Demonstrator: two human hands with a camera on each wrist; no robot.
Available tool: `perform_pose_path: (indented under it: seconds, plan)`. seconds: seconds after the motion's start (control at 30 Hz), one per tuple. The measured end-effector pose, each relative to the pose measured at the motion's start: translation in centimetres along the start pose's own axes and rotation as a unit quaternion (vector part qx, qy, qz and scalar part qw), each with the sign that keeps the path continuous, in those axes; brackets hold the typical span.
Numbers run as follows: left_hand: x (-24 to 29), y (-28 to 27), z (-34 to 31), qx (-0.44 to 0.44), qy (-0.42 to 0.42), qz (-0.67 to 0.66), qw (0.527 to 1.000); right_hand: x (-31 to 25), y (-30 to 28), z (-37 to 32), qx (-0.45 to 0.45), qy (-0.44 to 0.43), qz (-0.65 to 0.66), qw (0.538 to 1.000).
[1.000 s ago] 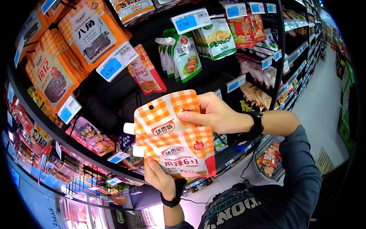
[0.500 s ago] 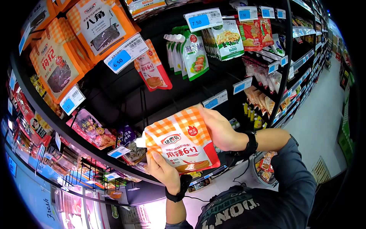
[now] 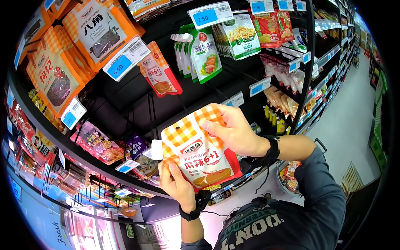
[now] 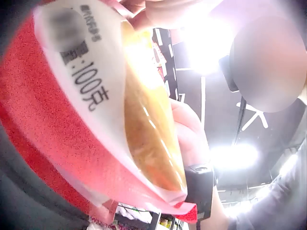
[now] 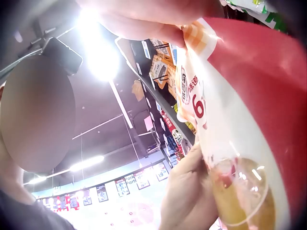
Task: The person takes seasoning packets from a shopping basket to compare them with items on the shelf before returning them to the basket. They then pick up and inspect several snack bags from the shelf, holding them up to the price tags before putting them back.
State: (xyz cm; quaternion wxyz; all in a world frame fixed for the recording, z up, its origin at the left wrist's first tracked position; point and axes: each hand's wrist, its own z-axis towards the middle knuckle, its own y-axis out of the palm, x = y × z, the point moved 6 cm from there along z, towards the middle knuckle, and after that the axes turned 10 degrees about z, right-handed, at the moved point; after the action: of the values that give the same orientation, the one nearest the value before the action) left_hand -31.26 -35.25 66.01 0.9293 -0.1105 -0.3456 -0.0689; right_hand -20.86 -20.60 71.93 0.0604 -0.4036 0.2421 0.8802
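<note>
An orange-checked pouch (image 3: 204, 156) with a red lower edge and a white spout at its left is held in front of the shelf. My right hand (image 3: 235, 131) pinches its upper right part, thumb on the front. At the lower left corner my left hand (image 3: 179, 187) grips it, fingers over the front. In the left wrist view the pouch (image 4: 96, 100) shows its printed side and a yellow window. The right wrist view has the pouch (image 5: 240, 96) close up, with a hand (image 5: 189, 191) at its lower edge. Whether a second pouch lies behind cannot be told.
A similar red pouch (image 3: 160, 71) hangs above, beside green-edged pouches (image 3: 204, 54). Orange spice bags (image 3: 54, 71) hang at the left. A basket of packets (image 3: 289, 177) stands on the floor at the right, near the aisle (image 3: 343, 121).
Two overlapping pouch fronts were visible a second ago; now one shows. The right hand moved onto the pouch's front again, its thumb now on the checked top, and the pouch has tilted.
</note>
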Motion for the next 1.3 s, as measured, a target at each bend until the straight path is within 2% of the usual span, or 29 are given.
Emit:
perform_pose_path:
  seconds: [0.2,0.3,0.37,0.4,0.47,0.53,0.6,0.67,0.7,0.73,0.8,0.87,0.9,1.0,1.03,1.07,1.1,1.13,1.2,1.23,1.27,1.3]
  plan:
    - [0.1,0.0,0.2,0.009,-0.024,-0.042,0.999,0.5,-0.5,0.6,-0.004,0.028,-0.033,0.999]
    - [-0.2,0.2,0.5,-0.020,-0.032,-0.053,0.998,0.3,-0.7,0.6,-0.004,0.012,-0.030,0.999]
    - [-0.5,0.4,0.5,-0.042,-0.082,-0.130,0.987,0.1,-0.8,0.6,-0.002,0.004,-0.033,0.999]
    - [-0.9,0.0,0.3,-0.043,-0.081,-0.130,0.987,0.0,-1.0,0.7,0.006,-0.007,-0.024,1.000]
    - [-0.5,-0.6,0.1,-0.097,0.008,-0.012,0.995,-0.6,-1.4,0.9,0.013,-0.035,0.014,0.999]
    - [2.3,-1.2,-1.2,-0.072,0.107,0.128,0.983,-0.9,-2.0,1.2,0.052,-0.045,0.060,0.996]
    - [6.4,-1.6,-2.9,-0.056,0.218,0.202,0.953,-0.4,-2.6,1.5,0.064,-0.054,0.092,0.992]
    - [8.6,0.2,-5.5,-0.264,0.274,0.181,0.907,0.0,-2.9,1.6,0.052,-0.062,0.125,0.989]
    - [9.8,1.7,-6.1,-0.335,0.268,0.096,0.898,-0.8,-2.4,1.1,0.007,-0.115,0.168,0.979]
    - [10.7,3.1,-6.5,-0.401,0.259,0.010,0.879,0.2,-3.4,1.6,0.067,-0.113,0.048,0.990]
    - [10.3,3.2,-6.7,-0.386,0.270,0.008,0.882,2.2,-4.8,1.6,0.087,0.040,0.194,0.976]
    - [10.1,2.9,-6.5,-0.376,0.289,0.007,0.880,0.1,-3.6,1.8,0.033,-0.053,0.124,0.990]
    - [9.7,1.8,-6.0,-0.352,0.282,0.003,0.892,0.9,-3.8,2.1,0.064,-0.032,0.154,0.985]
    - [8.4,-3.0,-2.8,-0.257,0.265,0.014,0.929,-0.1,-3.1,1.9,0.047,0.000,0.124,0.991]
    - [8.3,-4.7,-1.2,-0.196,0.232,0.002,0.953,-1.0,-3.0,1.8,0.048,-0.004,0.125,0.991]
    - [8.1,-6.5,0.3,-0.133,0.196,-0.009,0.972,-1.9,-2.7,1.7,0.022,0.001,0.053,0.998]
    - [8.1,-7.9,2.1,-0.130,0.203,-0.007,0.971,-2.6,-2.3,1.8,-0.004,0.006,-0.019,1.000]
    - [8.5,-8.8,3.7,-0.126,0.209,-0.003,0.970,-3.2,-2.0,2.2,-0.003,-0.007,-0.033,0.999]
    - [12.1,-7.4,7.2,-0.032,0.303,0.184,0.934,-4.3,-1.6,3.5,-0.008,0.000,-0.062,0.998]
    - [13.2,-6.4,8.6,0.007,0.352,0.243,0.904,-4.4,-2.1,4.5,0.008,0.014,-0.112,0.994]
    - [14.2,-5.3,9.9,0.047,0.398,0.300,0.866,-5.3,-1.2,4.9,-0.007,0.016,-0.054,0.998]
    - [15.1,-4.1,11.1,0.072,0.442,0.349,0.823,-5.3,-1.2,5.6,-0.010,0.038,-0.070,0.997]
